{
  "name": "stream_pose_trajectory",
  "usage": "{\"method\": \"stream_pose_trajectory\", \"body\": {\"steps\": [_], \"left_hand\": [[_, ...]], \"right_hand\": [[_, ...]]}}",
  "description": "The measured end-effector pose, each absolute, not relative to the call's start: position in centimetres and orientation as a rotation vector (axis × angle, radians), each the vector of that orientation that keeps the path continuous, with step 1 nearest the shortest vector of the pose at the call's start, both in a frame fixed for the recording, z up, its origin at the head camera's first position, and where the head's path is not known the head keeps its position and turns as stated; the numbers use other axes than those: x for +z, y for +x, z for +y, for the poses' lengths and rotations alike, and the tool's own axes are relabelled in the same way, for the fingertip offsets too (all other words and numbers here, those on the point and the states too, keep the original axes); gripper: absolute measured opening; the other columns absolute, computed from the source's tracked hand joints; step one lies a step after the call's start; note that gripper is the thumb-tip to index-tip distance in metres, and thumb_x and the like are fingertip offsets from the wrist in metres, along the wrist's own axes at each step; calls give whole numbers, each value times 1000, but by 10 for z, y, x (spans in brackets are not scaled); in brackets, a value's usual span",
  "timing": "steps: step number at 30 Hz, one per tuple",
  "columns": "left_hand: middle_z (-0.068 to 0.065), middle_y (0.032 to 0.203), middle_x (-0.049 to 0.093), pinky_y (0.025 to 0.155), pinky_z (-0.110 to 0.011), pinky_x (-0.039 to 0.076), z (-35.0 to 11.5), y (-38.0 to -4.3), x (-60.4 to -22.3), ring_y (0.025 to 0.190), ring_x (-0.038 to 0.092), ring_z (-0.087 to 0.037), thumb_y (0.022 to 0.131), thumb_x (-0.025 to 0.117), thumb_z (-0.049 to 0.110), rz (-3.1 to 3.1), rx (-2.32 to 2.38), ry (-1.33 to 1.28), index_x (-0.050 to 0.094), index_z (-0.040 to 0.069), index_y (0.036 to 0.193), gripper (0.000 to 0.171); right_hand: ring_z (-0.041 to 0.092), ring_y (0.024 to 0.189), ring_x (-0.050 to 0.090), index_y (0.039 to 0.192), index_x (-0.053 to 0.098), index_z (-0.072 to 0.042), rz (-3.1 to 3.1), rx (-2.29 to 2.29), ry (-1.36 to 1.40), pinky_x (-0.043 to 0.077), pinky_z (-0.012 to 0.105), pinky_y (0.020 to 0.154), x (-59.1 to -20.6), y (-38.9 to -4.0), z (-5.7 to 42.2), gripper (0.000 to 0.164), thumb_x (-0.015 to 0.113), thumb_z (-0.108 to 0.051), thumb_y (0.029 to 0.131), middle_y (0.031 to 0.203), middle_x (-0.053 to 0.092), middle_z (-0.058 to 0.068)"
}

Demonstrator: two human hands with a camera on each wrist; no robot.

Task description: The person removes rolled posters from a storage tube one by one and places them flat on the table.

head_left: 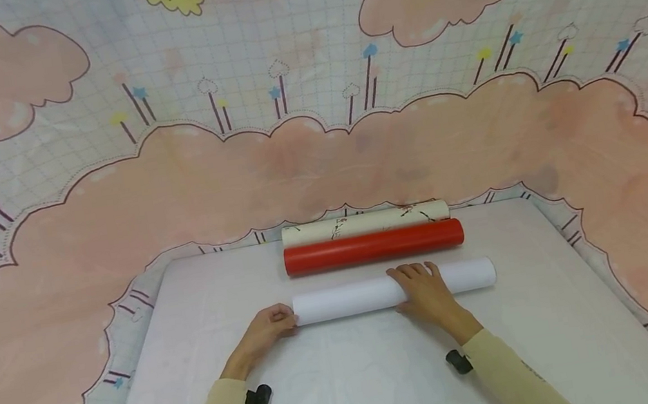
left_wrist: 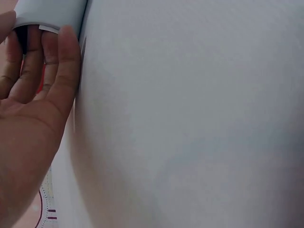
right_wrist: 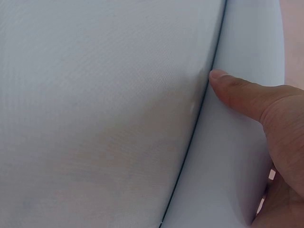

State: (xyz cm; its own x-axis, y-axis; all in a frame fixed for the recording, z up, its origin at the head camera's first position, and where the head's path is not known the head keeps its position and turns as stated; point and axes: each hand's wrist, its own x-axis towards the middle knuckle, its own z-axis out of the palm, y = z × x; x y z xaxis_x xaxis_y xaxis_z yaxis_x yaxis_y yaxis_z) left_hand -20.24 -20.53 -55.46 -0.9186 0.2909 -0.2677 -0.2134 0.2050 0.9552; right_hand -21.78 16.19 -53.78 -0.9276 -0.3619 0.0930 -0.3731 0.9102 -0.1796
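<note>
A white paper roll (head_left: 345, 299) lies crosswise on the white table in the head view. My left hand (head_left: 267, 330) is at its left end. In the left wrist view the left hand (left_wrist: 35, 95) has fingertips in the hollow mouth of the roll (left_wrist: 52, 13), with the thumb outside, pinching the edge. My right hand (head_left: 425, 291) grips the roll right of its middle from above. The right wrist view shows the right thumb (right_wrist: 237, 92) along the near side of the roll (right_wrist: 223, 156), while the other fingers go over the far side, mostly hidden.
Behind the white roll lies a red roll (head_left: 375, 247), and beyond that a cream roll (head_left: 365, 224) with a dark branch pattern. The white table (head_left: 351, 386) extends toward me. A cloud-patterned cloth (head_left: 319, 168) surrounds the table. Each wrist wears a small black camera (head_left: 258, 397).
</note>
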Motion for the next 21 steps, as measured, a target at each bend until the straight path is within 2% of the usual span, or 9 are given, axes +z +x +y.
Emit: {"method": "stream_pose_trajectory", "body": {"steps": [4, 10, 16, 21], "left_hand": [[-4, 98, 68, 84, -27, 56, -205, -201, -555, 92, 65, -15, 92, 68, 16, 2130, 1756, 55, 61, 2, 98, 18], [-3, 94, 69, 84, -28, 57, -204, -201, -555, 90, 66, -15, 90, 69, 10, 2115, 1801, 21, 61, -5, 102, 20], [-6, 97, 69, 87, -30, 57, -206, -202, -555, 92, 66, -15, 92, 68, 12, 2131, 1772, 42, 61, -7, 105, 25], [-11, 107, 69, 90, -32, 56, -204, -203, -554, 96, 65, -17, 92, 67, 14, 2160, 1722, 31, 62, -7, 111, 29]], "right_hand": [[30, 128, 50, 141, 51, -18, -3003, 308, 582, 29, 61, 112, -537, -217, 162, 78, 86, -33, 74, 137, 59, 6], [30, 128, 50, 141, 50, -18, -3011, 307, 572, 29, 61, 112, -535, -217, 161, 78, 86, -33, 74, 137, 58, 7], [30, 129, 49, 142, 49, -18, -3024, 304, 560, 28, 61, 113, -534, -217, 160, 78, 86, -33, 74, 138, 57, 7], [30, 129, 49, 142, 49, -18, -3027, 294, 557, 27, 61, 114, -536, -218, 159, 79, 86, -33, 75, 139, 57, 7]]}}
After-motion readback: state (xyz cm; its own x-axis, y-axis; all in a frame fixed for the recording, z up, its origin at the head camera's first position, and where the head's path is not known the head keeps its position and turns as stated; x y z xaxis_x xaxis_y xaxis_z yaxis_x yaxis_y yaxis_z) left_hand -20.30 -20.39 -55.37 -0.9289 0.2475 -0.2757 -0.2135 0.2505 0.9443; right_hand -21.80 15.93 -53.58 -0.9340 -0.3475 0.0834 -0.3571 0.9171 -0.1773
